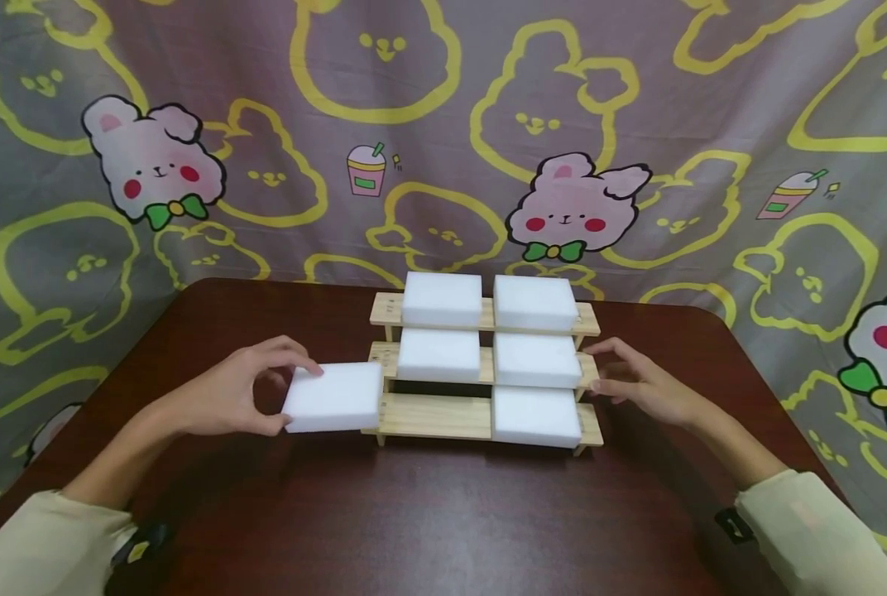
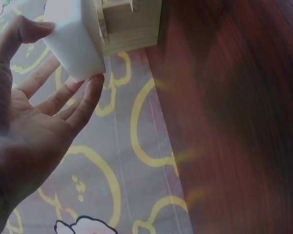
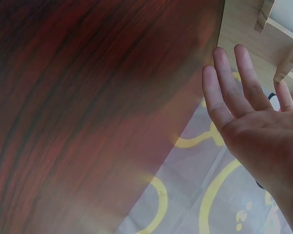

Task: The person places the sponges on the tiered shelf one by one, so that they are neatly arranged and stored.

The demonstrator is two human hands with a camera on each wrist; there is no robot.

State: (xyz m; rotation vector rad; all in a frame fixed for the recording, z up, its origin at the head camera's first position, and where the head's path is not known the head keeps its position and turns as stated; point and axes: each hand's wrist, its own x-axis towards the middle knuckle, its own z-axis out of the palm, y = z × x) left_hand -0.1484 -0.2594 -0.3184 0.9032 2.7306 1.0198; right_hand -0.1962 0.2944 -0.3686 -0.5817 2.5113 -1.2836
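Observation:
My left hand (image 1: 229, 387) pinches a white foam block (image 1: 337, 396) between thumb and fingers, just left of the bottom step of a three-step wooden rack (image 1: 436, 416). In the left wrist view the thumb and fingertips grip the edges of this block (image 2: 71, 36), beside the rack's wooden end (image 2: 132, 27). The block's right edge overlaps the left end of the bottom step. My right hand (image 1: 640, 382) is at the rack's right end, its fingers loosely spread near the middle step. In the right wrist view that hand (image 3: 263, 117) holds nothing; whether a fingertip touches the wood I cannot tell.
Two white blocks sit on the top step, one of them at the right (image 1: 535, 302), and two on the middle step. Another block (image 1: 536, 415) lies on the bottom step's right half. The dark red table (image 1: 443, 513) meets a patterned curtain (image 1: 443, 149) behind.

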